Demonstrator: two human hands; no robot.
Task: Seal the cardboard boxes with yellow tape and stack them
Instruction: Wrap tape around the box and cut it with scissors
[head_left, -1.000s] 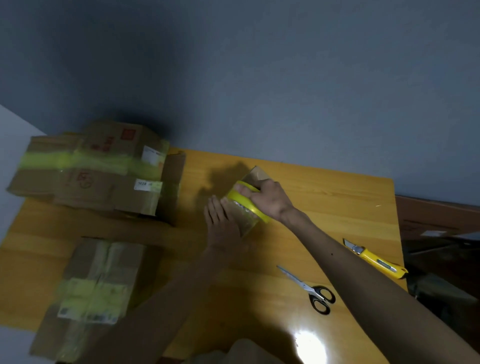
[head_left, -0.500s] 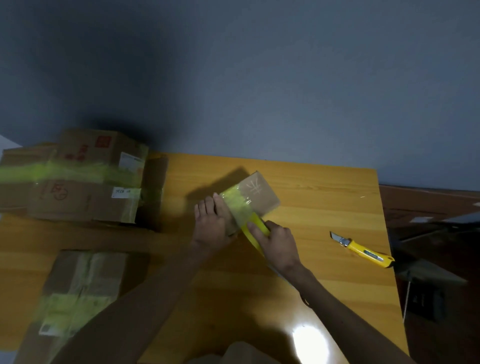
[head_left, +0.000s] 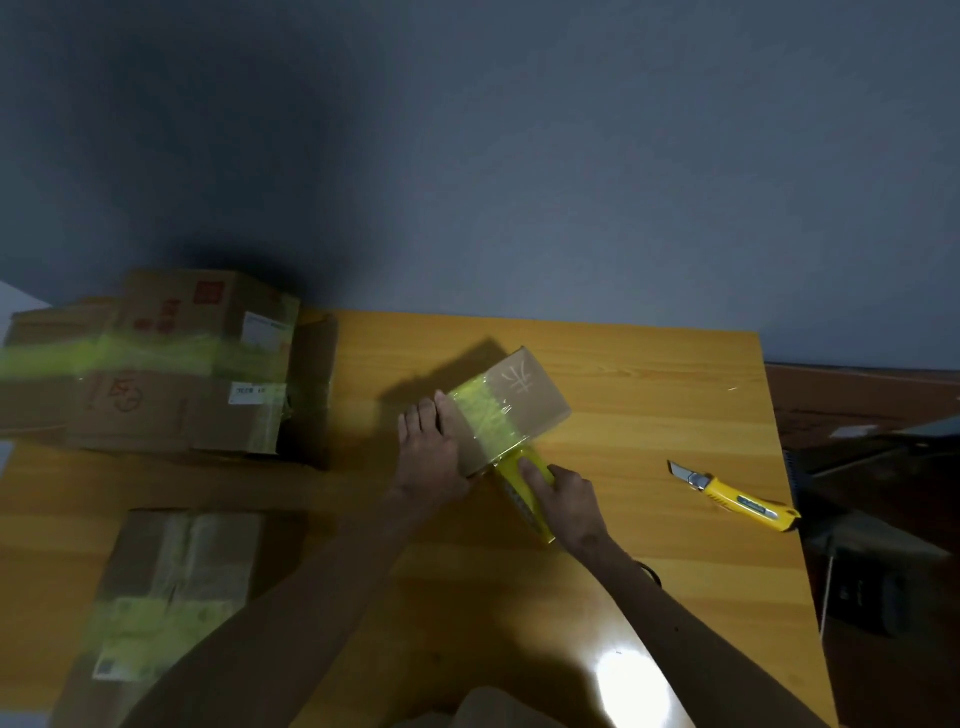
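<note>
Yellow tape (head_left: 485, 415) now spans the small box (head_left: 527, 400) on the surface (head_left: 649, 395), since my right hand (head_left: 569, 501), gripping the tape roll (head_left: 524, 488), has pulled it from the far edge past the near one while my flat left hand (head_left: 428, 447) braces the box; cutting looks next.

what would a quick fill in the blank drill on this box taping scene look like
1. The right hand grips a tape roll coloured ____.
2. The left hand presses the small box, palm facing ____.
3. The utility knife lies to the ____ of the right hand.
4. The stacked boxes stand at the table's far ____ corner.
Missing words: yellow, down, right, left.
</note>
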